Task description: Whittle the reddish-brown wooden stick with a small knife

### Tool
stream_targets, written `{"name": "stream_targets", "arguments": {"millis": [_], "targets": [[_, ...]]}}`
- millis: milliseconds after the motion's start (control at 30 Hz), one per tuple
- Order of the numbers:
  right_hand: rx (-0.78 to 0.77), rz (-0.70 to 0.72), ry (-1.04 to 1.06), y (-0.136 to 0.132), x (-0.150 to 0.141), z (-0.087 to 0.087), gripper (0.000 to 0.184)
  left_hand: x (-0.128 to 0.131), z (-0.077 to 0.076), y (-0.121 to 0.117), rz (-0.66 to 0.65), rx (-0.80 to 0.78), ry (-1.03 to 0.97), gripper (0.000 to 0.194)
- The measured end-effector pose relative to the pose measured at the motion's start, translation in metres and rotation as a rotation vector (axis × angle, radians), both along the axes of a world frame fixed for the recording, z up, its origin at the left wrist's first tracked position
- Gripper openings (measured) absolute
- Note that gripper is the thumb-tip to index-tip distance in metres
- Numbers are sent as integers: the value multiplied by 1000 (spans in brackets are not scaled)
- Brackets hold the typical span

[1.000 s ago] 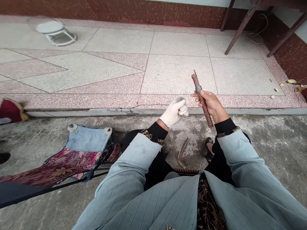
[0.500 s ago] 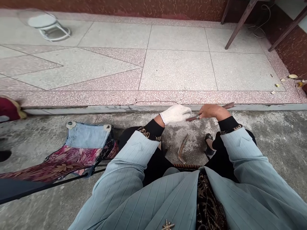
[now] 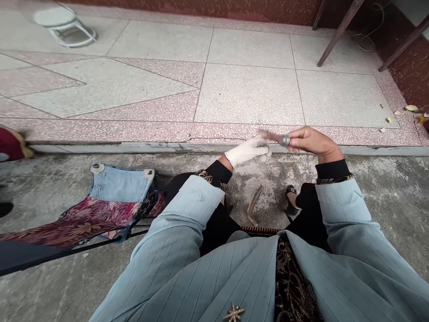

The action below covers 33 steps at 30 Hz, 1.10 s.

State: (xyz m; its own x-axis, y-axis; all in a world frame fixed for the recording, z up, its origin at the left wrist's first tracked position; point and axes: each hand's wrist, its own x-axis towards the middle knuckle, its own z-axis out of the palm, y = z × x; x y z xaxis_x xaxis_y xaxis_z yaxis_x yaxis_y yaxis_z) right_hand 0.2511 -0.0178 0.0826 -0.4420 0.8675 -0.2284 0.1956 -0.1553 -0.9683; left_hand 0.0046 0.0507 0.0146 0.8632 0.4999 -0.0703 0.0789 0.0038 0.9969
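My right hand is bare and closed around a brown stick-like tool with a silvery metal band. The tool's blurred, paler end points left, just above my left hand. That hand wears a white knit glove. Its fingers are curled together, and whatever lies in them, if anything, is hidden. On the concrete between my feet lies a bent brown piece, like a stick, touched by neither hand.
A raised tiled step runs across in front of me. To my left stands a folding chair with denim and floral fabric. A white stool is at the far left, and dark wooden legs stand at the back right.
My right hand has risen, and the tool has swung so its left end now sits above my glove. The length that stuck out behind my right hand no longer shows. My left hand shifted slightly.
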Motion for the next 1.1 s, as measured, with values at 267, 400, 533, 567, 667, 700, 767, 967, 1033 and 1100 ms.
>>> {"name": "stream_targets", "arguments": {"millis": [267,400,533,567,667,700,767,967,1033,1100], "targets": [[123,-492,120,3,-11,2,34,3,0,-9,2,-338,-108,28],[105,-513,101,2,-9,4,34,2,0,-9,5,-394,-111,27],[92,-499,134,2,-14,-1,36,3,-1,-11,7,-434,-150,27],[80,-477,168,2,-18,-5,39,4,-1,-12,6,-446,-159,28],[21,-381,285,5,-33,-16,48,6,-3,-15,-13,-509,-180,30],[0,-354,309,6,-39,-19,49,6,-4,-16,-19,-535,-188,29],[-31,-332,330,8,-47,-23,50,7,-5,-17,-31,-575,-208,28],[-12,-430,283,12,-49,-23,46,5,-4,-18,-35,-610,-195,29],[-4,-488,264,13,-47,-23,44,5,-4,-17,-24,-605,-191,29],[-3,-545,253,13,-47,-23,43,6,-2,-17,-11,-575,-192,27]]}}
